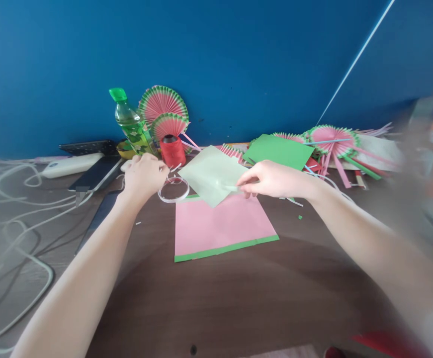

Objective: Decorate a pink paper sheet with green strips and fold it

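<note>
My right hand (266,180) pinches at the lower right edge of a pale green paper sheet (211,171). A small whitish streak shows by its fingertips; I cannot make out what it is. The pale sheet lies turned like a diamond, overlapping the top of a pink paper sheet (219,226) that has green strips along its near and far edges. Beside a clear tape roll (174,200), my left hand (145,175) is closed with fingers curled. Whatever those fingers hold, if anything, is hidden.
Behind the hands stand a green-capped bottle (127,119), a red thread spool (172,151) and pink-green paper fans (164,102). Green paper (279,150) and more fans (333,140) lie right. White cables (33,258), a white power bank-like block (72,164) and dark phone-like slabs (95,173) are left.
</note>
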